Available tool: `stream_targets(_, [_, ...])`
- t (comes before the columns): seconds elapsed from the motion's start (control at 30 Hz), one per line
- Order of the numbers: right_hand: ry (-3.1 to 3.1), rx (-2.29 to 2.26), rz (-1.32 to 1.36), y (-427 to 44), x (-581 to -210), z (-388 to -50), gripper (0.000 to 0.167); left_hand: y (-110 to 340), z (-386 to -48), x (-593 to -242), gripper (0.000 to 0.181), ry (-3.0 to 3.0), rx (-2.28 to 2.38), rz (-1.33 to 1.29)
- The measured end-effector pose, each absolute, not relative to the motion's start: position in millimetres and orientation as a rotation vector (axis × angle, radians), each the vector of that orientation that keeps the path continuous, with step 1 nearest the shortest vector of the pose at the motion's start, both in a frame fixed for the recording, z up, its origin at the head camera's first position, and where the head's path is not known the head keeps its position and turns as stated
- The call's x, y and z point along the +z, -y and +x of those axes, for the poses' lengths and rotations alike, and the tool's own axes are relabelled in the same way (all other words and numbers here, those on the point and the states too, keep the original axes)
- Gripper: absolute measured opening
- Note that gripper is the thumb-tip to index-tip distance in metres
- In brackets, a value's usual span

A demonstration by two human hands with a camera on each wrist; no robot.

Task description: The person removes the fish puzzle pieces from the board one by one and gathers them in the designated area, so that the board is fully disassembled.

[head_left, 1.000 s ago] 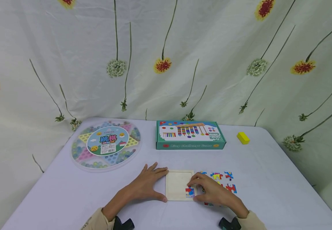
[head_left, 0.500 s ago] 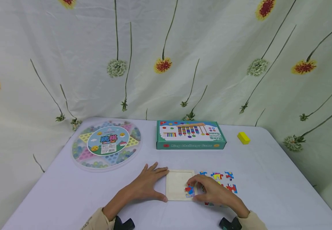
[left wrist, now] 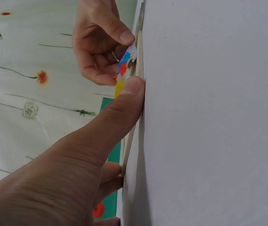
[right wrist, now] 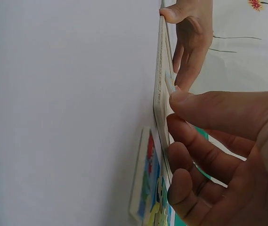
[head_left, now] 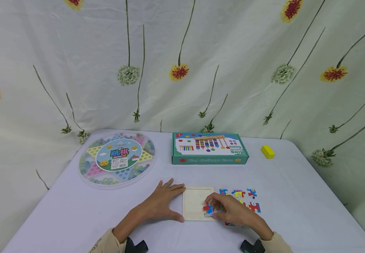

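A pale wooden puzzle tray (head_left: 193, 201) lies flat near the front of the table. My left hand (head_left: 161, 203) spreads its fingers along the left side of the tray, with thumb and fingertips touching that edge. Over the tray's lower right corner, my right hand (head_left: 234, 210) pinches a red and blue jigsaw piece (head_left: 208, 208) between thumb and fingers. In the left wrist view this piece (left wrist: 125, 62) appears tilted up from the tray. How much of it touches the tray floor I cannot tell.
Several loose jigsaw pieces (head_left: 254, 207) lie right of the tray, some hidden under the right hand. Behind stand a green game box (head_left: 210, 160) and a round Chinese checkers set (head_left: 119, 154). A yellow block (head_left: 267, 151) sits at the back right.
The piece in my right hand has shifted slightly left and now sits at more of a slant. The right fingertips moved a little with it. My left hand keeps its place.
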State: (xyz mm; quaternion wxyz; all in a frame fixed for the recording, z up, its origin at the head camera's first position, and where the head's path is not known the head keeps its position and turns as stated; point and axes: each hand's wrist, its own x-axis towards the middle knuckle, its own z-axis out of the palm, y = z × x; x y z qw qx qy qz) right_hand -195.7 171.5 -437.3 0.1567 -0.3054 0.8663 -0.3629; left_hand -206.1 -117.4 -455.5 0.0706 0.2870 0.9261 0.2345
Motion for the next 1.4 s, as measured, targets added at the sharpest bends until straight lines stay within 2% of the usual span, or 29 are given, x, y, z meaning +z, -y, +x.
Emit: stream_targets(1.4, [-2.525, -1.076, -0.884, -189.0, -432.0, -191.9, 0.034, 116.9, -205.6, -456.7, 0.099, -2.787, 0.715, 0.869])
